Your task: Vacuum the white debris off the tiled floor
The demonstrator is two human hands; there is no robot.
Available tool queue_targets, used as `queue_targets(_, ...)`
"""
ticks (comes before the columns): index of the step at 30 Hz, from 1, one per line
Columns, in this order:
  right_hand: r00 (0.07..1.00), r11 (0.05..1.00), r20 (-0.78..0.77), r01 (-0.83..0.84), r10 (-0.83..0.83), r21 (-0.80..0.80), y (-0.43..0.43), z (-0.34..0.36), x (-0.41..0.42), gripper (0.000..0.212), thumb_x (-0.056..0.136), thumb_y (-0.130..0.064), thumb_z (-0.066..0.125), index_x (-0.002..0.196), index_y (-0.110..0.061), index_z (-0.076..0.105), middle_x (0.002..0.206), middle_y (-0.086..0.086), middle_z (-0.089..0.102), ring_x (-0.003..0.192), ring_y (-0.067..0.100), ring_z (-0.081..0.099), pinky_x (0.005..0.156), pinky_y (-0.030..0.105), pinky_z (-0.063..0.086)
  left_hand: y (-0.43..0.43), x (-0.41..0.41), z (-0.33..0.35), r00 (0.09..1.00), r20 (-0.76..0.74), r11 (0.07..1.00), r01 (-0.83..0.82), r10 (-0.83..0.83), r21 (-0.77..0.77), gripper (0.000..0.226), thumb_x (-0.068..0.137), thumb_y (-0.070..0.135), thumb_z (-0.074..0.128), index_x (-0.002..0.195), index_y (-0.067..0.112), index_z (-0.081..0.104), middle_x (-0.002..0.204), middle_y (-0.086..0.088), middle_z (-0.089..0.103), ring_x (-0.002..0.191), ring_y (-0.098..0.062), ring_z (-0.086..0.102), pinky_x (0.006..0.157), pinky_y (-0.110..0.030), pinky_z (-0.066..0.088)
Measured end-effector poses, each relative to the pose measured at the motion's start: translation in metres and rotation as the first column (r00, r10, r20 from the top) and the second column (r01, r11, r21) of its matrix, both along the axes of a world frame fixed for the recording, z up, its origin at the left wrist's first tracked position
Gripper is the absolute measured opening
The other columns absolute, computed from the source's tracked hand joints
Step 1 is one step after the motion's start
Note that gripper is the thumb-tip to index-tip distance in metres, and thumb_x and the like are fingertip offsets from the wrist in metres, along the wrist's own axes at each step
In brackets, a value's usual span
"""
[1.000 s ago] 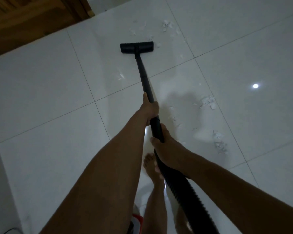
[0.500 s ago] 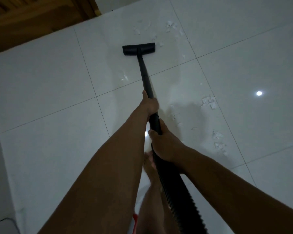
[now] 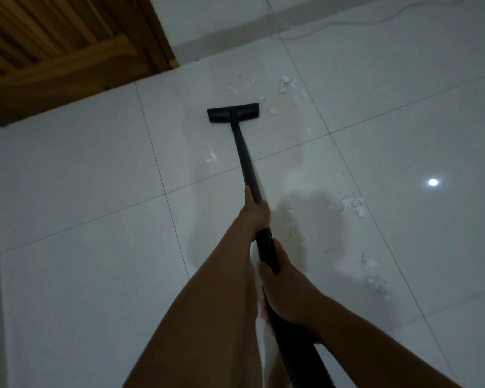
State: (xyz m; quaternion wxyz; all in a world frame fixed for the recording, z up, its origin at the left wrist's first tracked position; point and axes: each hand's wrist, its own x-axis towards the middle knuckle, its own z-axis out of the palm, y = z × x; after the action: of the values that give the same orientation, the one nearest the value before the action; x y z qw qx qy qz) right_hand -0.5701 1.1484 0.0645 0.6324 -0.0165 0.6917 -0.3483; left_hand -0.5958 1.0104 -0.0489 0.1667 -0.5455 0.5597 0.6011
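A black vacuum wand [image 3: 244, 161] runs from my hands out to its flat floor head [image 3: 233, 112], which rests on the white tiled floor [image 3: 81, 177]. My left hand [image 3: 256, 212] grips the wand higher up; my right hand [image 3: 284, 289] grips it lower, where the ribbed hose [image 3: 297, 357] begins. White debris [image 3: 287, 83] lies scattered just beyond and to the right of the head. Another patch of white debris [image 3: 354, 205] sits to the right of my hands, with more scraps [image 3: 374, 274] nearer to me.
A wooden door [image 3: 53, 49] and its frame fill the upper left. A thin cable [image 3: 347, 22] trails along the floor near the far wall. A ceiling light's reflection [image 3: 433, 182] shines on a tile at right. My bare foot shows partly beneath the hose.
The view has tilted up, showing more of the door and the far wall. The floor head has stayed just short of the far debris; both hands keep their grip.
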Motion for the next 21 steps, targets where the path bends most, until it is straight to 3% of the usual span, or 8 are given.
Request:
queue_targets(6,1.0,1.0,-0.022,0.001,-0.001,0.008,-0.034,-0.013,-0.017,0.06,0.109,-0.034,0.037,0.152,-0.06,0.003,0.083,0.017,0.063,0.043,0.016,0.057,0.043,0.023,0.049,-0.037,-0.022,-0.006,1.0,-0.01,0.999,0.029,-0.029,-0.032,0.069,0.104,0.031,0.034,0.153,0.039,-0.014,0.132,-0.017,0.051,0.091,-0.026,0.055,0.088,-0.04,0.051)
queue_targets(14,1.0,0.999,-0.002,0.028,-0.028,0.035,-0.074,-0.022,-0.04,0.062,0.109,-0.036,0.038,0.149,-0.066,0.002,0.08,0.013,0.063,0.057,0.021,0.061,0.047,0.026,0.052,-0.077,-0.049,-0.015,0.999,0.022,0.997,0.049,-0.048,-0.051,0.067,0.105,0.034,0.033,0.153,0.041,-0.013,0.138,-0.017,0.048,0.094,-0.027,0.055,0.092,-0.042,0.05)
queue_targets(21,1.0,0.999,-0.029,0.01,-0.009,0.038,-0.103,-0.04,-0.059,0.063,0.109,-0.038,0.036,0.153,-0.06,-0.005,0.084,0.014,0.061,0.053,0.018,0.057,0.042,0.021,0.048,-0.107,-0.07,-0.03,0.998,0.011,0.996,0.066,-0.065,-0.064,0.066,0.106,0.035,0.032,0.153,0.041,-0.013,0.145,-0.013,0.043,0.096,-0.024,0.051,0.094,-0.043,0.048)
